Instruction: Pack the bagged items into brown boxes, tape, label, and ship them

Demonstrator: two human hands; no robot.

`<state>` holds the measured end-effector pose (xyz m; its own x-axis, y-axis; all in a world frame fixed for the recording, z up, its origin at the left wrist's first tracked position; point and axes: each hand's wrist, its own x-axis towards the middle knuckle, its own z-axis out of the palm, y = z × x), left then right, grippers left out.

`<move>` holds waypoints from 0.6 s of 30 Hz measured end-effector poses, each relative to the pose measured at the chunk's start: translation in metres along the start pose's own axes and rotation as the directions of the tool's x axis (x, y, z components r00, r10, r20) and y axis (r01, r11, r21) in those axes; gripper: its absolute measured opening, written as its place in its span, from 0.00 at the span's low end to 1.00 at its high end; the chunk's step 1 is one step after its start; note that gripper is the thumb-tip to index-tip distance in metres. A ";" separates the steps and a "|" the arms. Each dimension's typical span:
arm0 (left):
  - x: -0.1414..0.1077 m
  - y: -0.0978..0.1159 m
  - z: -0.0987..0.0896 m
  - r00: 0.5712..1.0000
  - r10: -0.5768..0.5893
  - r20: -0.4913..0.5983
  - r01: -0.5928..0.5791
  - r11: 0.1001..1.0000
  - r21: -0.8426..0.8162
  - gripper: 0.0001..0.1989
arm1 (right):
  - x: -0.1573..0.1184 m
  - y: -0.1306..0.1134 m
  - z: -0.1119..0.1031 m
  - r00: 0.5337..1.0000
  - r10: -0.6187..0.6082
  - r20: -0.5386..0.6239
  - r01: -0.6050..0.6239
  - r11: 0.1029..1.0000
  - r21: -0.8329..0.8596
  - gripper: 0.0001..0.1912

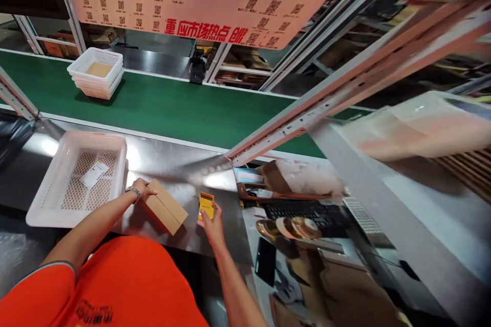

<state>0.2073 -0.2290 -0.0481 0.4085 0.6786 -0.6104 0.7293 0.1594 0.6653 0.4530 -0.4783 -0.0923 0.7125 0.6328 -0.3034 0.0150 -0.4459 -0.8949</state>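
My left hand, with a metal watch on its wrist, grips the left end of a closed brown cardboard box. The box lies slanted on or just above the steel worktop; I cannot tell which. To its right, my right hand pinches a small flat yellow packet, thumb on top. Left of the box stands a white plastic basket, and inside it lies a white label or labelled bag with printing.
Behind the worktop runs a green conveyor belt carrying stacked white baskets. A metal post slants up at the right. On the right-hand side are a keyboard, tape rolls, a phone and scissors. A sheet of codes hangs overhead.
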 end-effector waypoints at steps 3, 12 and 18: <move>-0.001 0.011 0.004 0.999 -0.027 0.033 0.027 1.000 0.003 0.25 | -0.013 -0.036 -0.012 0.995 0.029 0.100 -0.065 0.924 0.376 0.55; 0.000 0.020 0.004 0.994 -0.033 0.101 0.029 0.999 0.040 0.15 | -0.055 -0.081 0.085 0.996 0.070 0.053 -0.083 0.945 0.316 0.43; 0.000 0.021 -0.016 0.990 0.036 0.133 -0.051 0.993 0.109 0.14 | -0.057 -0.061 0.084 0.999 0.045 -0.010 -0.040 0.952 0.304 0.48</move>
<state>0.2135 -0.2142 -0.0274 0.5038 0.5827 -0.6377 0.7632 0.0455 0.6445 0.3524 -0.4336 -0.0482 0.7195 0.6057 -0.3397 -0.2268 -0.2574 -0.9393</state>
